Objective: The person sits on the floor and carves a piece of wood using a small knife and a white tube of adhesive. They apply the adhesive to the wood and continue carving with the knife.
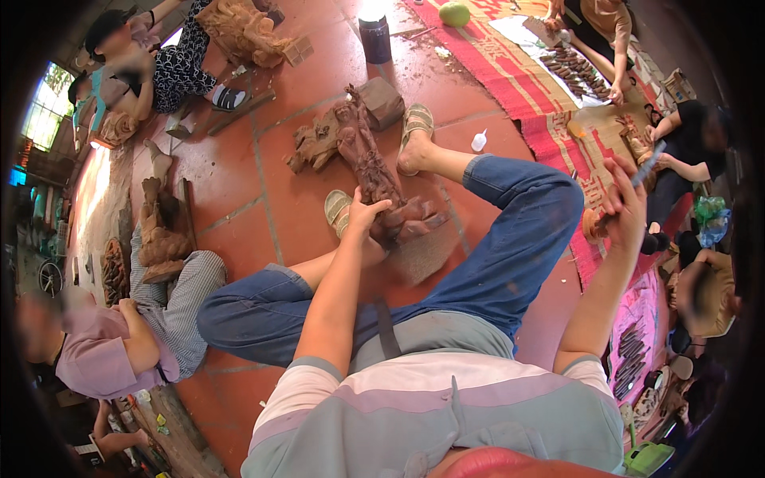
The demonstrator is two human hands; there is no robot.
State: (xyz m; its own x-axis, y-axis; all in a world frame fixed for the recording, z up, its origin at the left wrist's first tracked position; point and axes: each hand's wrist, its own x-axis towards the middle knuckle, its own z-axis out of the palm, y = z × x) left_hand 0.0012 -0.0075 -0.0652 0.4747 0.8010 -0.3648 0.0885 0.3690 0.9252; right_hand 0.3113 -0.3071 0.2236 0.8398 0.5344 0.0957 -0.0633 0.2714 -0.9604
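Between my knees lies a carved reddish-brown wooden statue [358, 147], its top pointing away from me and leaning by rough blocks. My left hand [370, 212] is wrapped round the statue's lower part, near its wider carved base [418, 223]. Off to the right and raised well away from the carving, my right hand [625, 203] grips a slim grey-blue tool [649, 165] that points up and to the right. Its exact kind cannot be made out. A grey flat piece [426, 253] lies beneath the base.
Beyond the statue sit a wooden block [381, 103] and a rough wood chunk [317, 143]. A dark canister [374, 40] stands farther off. A small white bottle [479, 141] lies by the red patterned mat [550, 147]. People with other carvings sit left and right; carving tools [629, 362] lie at right.
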